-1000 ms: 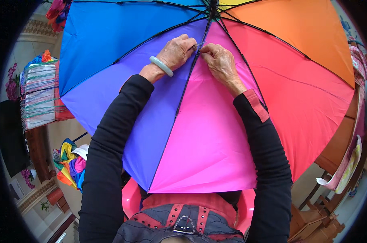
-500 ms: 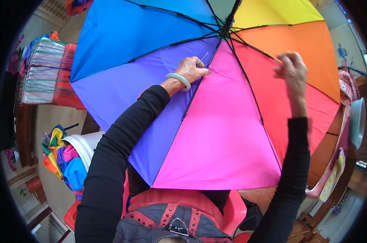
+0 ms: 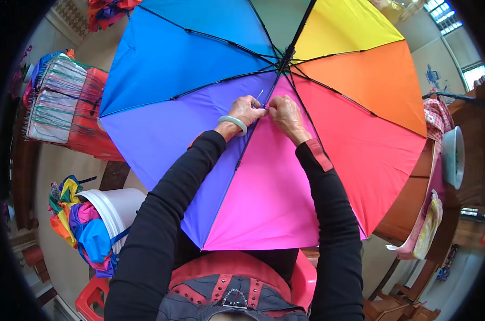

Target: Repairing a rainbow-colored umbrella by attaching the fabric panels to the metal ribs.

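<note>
An open umbrella (image 3: 269, 203) with rainbow panels fills the middle, its underside and black ribs facing me. My left hand (image 3: 246, 112), with a pale bangle (image 3: 245, 127) at the wrist, is closed in a pinch at the rib (image 3: 247, 143) between the purple and pink panels. A thin needle (image 3: 260, 94) sticks up from its fingers. Just across that rib, my right hand (image 3: 286, 114) is pinched shut, its fingertips nearly meeting the left ones. What lies between the right fingertips is too small to make out. Both hands are below the umbrella's hub (image 3: 285, 63).
At left, a white bucket (image 3: 125, 206) lies tipped, with colourful folded cloth (image 3: 95, 235) spilling out. Above it, a red-and-white bundle (image 3: 66, 107) carries many thin strands. A pale basin (image 3: 454, 158) stands at right beside checked cloth (image 3: 437, 115). Red plastic stool (image 3: 90, 299) at lower left.
My right hand has come in leftward from over the red panel to the rib beside my left hand. The umbrella has shifted slightly left and down in view. My left hand stays at the rib.
</note>
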A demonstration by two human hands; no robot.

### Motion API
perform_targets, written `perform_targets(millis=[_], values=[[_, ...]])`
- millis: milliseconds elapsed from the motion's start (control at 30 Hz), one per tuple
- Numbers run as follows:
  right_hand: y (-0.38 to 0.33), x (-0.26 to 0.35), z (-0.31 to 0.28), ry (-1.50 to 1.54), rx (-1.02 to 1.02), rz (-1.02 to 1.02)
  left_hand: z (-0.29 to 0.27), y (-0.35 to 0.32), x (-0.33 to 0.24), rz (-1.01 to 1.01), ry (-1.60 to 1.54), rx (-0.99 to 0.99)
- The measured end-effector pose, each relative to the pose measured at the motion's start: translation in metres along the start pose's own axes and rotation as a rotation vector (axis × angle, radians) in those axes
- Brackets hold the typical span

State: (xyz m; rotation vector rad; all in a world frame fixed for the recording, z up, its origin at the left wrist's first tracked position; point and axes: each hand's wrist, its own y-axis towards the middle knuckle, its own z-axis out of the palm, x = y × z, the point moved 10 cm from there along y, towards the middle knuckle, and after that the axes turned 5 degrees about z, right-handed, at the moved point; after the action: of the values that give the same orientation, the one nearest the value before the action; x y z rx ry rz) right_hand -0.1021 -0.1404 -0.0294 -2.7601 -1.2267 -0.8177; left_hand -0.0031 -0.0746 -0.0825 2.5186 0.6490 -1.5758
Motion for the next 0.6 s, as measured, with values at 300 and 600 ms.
perform_targets(millis=[300, 600], values=[[0.004, -0.041, -0.045, -0.268, -0.143, -0.139, 0.010, 0.010, -0.003, -0.005, 0.018, 0.013], [-0.112, -0.166, -0.399, 1.509, -0.200, 0.262, 0.003, 0.007, 0.000, 0.000, -0.004, -0.001]])
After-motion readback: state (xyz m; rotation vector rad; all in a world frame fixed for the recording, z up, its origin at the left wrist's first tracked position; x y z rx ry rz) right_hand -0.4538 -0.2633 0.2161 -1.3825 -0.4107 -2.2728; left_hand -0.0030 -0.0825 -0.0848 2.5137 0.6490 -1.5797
